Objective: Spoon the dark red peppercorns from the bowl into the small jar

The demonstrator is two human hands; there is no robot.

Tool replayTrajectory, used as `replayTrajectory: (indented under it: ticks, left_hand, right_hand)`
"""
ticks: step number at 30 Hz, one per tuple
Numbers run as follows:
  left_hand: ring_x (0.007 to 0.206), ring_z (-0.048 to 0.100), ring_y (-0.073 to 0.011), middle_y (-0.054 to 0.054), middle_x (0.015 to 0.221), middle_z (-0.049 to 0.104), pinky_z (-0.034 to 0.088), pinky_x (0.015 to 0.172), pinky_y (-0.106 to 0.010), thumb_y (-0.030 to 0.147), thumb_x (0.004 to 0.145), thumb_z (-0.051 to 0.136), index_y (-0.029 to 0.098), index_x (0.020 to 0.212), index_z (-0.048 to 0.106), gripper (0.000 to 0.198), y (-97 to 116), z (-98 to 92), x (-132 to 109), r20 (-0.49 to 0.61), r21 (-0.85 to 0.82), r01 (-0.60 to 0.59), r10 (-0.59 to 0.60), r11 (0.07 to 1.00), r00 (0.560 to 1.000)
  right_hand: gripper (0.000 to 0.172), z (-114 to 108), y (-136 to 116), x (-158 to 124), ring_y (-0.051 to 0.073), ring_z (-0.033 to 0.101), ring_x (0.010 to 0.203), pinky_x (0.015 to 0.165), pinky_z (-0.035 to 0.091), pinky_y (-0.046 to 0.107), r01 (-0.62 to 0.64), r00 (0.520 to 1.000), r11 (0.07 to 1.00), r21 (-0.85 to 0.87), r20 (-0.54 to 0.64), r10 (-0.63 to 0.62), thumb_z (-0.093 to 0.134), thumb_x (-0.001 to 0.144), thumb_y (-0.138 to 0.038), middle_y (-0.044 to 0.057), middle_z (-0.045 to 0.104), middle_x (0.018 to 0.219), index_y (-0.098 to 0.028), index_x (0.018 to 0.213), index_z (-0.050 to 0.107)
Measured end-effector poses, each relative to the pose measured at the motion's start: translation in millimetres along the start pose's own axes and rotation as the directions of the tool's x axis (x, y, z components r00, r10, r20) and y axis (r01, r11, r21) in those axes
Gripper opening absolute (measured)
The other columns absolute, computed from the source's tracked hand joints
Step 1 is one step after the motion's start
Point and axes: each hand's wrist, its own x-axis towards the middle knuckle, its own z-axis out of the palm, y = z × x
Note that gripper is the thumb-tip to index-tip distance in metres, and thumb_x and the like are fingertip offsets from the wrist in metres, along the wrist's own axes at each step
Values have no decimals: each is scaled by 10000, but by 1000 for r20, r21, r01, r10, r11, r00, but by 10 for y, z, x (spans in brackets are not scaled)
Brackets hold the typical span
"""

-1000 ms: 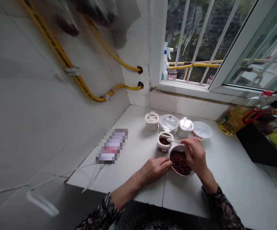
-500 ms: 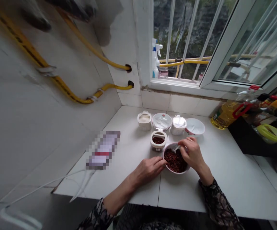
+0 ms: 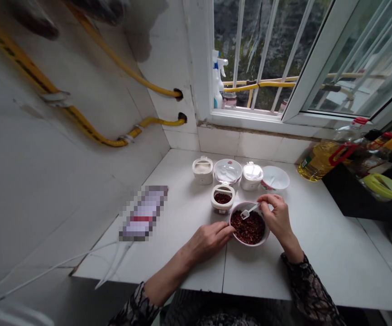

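Note:
A white bowl (image 3: 249, 245) of dark red flakes stands near the counter's front. My right hand (image 3: 277, 216) pinches the handle of a small white spoon (image 3: 246, 214), whose scoop is over the flakes. My left hand (image 3: 212, 240) rests at the bowl's left side, fingertips on the rim and no object visible in its grip; the fingers lie extended. Just behind the bowl is a lidded container (image 3: 222, 199) with similar red flakes. Farther back stand a container of pale contents (image 3: 203, 170), a white bowl (image 3: 227, 169), another lidded container (image 3: 252, 176) and a shallower bowl (image 3: 275, 178).
A blurred-out, phone-like object (image 3: 144, 213) lies on the left of the white counter (image 3: 260, 276), with a white cable (image 3: 60, 265) trailing away. An oil bottle (image 3: 318, 158) and a black box (image 3: 343, 192) of bottles stand at the right, below the window.
My right hand has shifted slightly right and tilted, so more of the spoon and its scoop shows above the flakes. My left hand stays at the bowl's rim.

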Motion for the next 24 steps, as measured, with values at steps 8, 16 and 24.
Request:
replayTrajectory:
  ticks: [8, 16, 24]
  left_hand:
    - [704, 668, -137, -56, 877, 674, 537, 564, -213, 200, 999, 393, 165, 1055, 528, 150, 0, 14, 4, -7, 4, -5, 5, 1000, 1000]
    - [709, 666, -128, -55, 875, 667, 541, 581, -194, 195, 986, 409, 170, 1052, 537, 147, -16, 40, -28, 23, 17, 6, -6, 1000, 1000]
    - [707, 664, -140, -60, 864, 667, 544, 573, -211, 185, 979, 411, 163, 1047, 540, 148, -14, 34, -14, 17, 17, 1, -1, 1000, 1000]
  right_hand:
    - [157, -9, -30, 20, 164, 563, 529, 551, 444, 281, -342, 940, 897, 279, 99, 327, 505, 715, -266, -5, 619, 532, -201, 675, 641]
    - [178, 48, -120, 52, 175, 630, 583, 585, 493, 285, -354, 931, 813, 461, 90, 354, 569, 768, -344, 4, 656, 597, -189, 792, 652]
    - [201, 173, -312, 24, 205, 653, 817, 831, 466, 393, 251, 967, 963, 100, -68, -245, 456, 916, -166, 40, 718, 846, -223, 948, 646]
